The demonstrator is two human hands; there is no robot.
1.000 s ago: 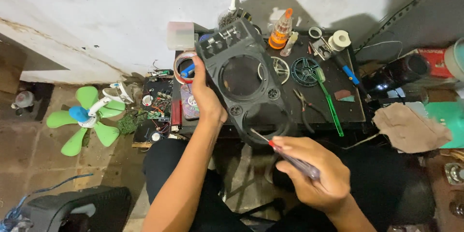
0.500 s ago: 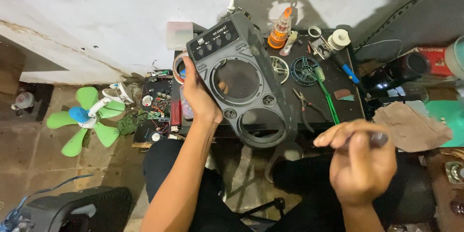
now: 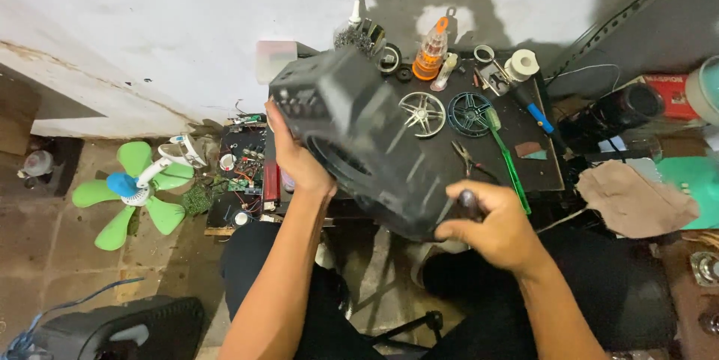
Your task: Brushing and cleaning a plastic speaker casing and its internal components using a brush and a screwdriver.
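Above the black worktable, both hands' grips clasp the black speaker housing, tilted, long axis running upper-left to lower-right.

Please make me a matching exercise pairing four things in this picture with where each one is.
Things:
1. speaker case
2. green fan
3. orange bottle
4. brown cloth

Places:
A. on the floor, far left
B. right of the black table
C. between both hands
D. at the table's back edge, by the wall

Pairs: 1-C, 2-A, 3-D, 4-B
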